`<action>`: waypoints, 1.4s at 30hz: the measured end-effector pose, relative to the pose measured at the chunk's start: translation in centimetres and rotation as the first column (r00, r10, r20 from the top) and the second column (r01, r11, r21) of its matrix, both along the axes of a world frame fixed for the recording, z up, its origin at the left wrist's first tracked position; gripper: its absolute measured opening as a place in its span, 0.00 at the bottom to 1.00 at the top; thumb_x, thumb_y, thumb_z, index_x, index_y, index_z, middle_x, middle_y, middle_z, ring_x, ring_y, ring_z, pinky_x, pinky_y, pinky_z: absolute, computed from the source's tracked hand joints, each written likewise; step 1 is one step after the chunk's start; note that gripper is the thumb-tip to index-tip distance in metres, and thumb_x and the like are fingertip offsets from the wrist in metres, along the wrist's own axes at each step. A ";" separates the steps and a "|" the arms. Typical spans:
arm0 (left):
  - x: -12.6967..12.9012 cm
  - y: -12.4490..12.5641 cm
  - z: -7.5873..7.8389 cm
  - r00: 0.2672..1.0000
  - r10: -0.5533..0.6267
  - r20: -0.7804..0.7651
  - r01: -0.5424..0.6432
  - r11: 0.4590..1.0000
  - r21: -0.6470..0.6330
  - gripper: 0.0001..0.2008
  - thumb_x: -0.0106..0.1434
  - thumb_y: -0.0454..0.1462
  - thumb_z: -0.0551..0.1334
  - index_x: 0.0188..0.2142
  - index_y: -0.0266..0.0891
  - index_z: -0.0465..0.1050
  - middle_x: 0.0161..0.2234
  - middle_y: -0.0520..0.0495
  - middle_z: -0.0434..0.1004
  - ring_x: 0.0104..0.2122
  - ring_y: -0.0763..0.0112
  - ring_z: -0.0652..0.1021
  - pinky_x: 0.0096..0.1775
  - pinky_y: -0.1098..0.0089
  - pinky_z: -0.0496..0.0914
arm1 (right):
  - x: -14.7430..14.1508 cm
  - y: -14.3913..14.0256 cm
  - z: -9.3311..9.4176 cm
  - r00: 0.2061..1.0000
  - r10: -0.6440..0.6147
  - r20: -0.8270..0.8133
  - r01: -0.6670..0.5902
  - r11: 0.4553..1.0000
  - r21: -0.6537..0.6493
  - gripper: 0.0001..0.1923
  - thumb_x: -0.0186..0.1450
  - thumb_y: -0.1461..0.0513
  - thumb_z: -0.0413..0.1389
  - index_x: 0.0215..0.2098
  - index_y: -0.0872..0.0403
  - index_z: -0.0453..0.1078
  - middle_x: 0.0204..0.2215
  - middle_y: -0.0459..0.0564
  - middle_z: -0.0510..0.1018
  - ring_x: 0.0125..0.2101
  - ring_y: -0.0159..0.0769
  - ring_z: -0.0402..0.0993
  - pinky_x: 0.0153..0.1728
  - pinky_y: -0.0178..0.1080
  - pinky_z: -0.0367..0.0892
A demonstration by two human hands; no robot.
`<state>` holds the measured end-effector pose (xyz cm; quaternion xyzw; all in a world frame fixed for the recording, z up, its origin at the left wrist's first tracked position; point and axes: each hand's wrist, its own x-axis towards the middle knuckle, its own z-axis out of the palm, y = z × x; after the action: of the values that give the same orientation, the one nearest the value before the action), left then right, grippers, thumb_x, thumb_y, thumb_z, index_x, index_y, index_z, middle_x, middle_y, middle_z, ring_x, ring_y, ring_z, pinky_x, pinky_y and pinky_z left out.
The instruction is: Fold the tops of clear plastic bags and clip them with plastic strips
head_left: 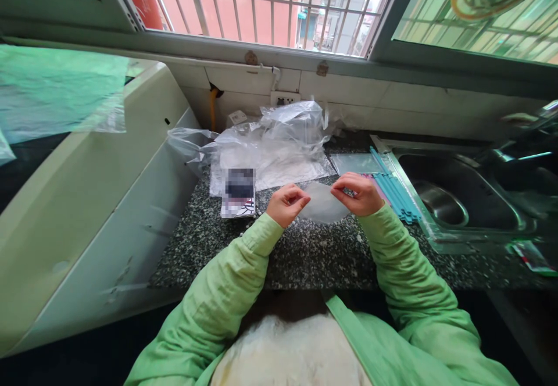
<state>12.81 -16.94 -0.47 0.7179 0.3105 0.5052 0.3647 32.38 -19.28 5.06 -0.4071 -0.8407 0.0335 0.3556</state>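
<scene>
Left hand (286,203) is closed in a pinch on the left edge of a thin translucent sheet (323,203), fingers curled in toward the palm. Right hand (360,193) is likewise closed in a pinch on the sheet's right edge, so the sheet is stretched between the two hands and held just above the speckled granite table (305,252), near the middle of its width and closer to the front edge than to the back wall. Both arms wear light green sleeves (244,270). Behind the hands, toward the back edge of the table, lies a heap of crumpled clear plastic bags (279,142). To the left of the left hand, on the table, rests a small printed packet (238,193). To the right of the right hand, a bundle of blue strips (394,191) lies along the rim of a steel sink (457,200) set into the right part of the table. A white appliance (87,200) stands against the table's left edge. A barred window (261,8) runs above the back wall.
</scene>
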 end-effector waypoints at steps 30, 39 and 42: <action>-0.8 0.5 -0.1 0.976 0.160 0.148 -0.180 0.975 0.134 0.07 0.55 0.38 0.59 0.25 0.36 0.68 0.24 0.52 0.64 0.23 0.79 0.66 0.26 0.76 0.63 | 0.9 0.7 -0.9 0.883 -0.113 -0.456 0.100 0.994 -0.053 0.05 0.56 0.61 0.56 0.24 0.55 0.68 0.23 0.45 0.70 0.25 0.29 0.66 0.28 0.36 0.64; -3.2 -2.7 0.8 0.995 0.076 -0.062 -0.027 0.823 0.568 0.05 0.56 0.30 0.55 0.33 0.38 0.66 0.35 0.44 0.72 0.36 0.69 0.71 0.38 0.65 0.68 | 1.4 -3.0 -2.7 0.943 0.088 -0.321 -0.112 0.992 -0.058 0.03 0.57 0.66 0.53 0.29 0.54 0.68 0.28 0.50 0.75 0.32 0.35 0.70 0.35 0.41 0.67; -3.8 -3.7 -0.6 0.976 -0.025 -0.217 0.142 0.830 0.539 0.07 0.55 0.29 0.53 0.34 0.37 0.65 0.33 0.44 0.74 0.34 0.70 0.73 0.37 0.66 0.69 | 1.5 -4.7 -5.7 0.964 0.121 -0.235 -0.153 0.981 -0.123 0.04 0.57 0.68 0.52 0.29 0.54 0.67 0.28 0.50 0.76 0.32 0.34 0.70 0.34 0.40 0.67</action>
<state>8.99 -20.65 -1.08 0.8526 0.1551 0.4815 0.1310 33.93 -23.94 -0.68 -0.3655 -0.8163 0.1633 0.4164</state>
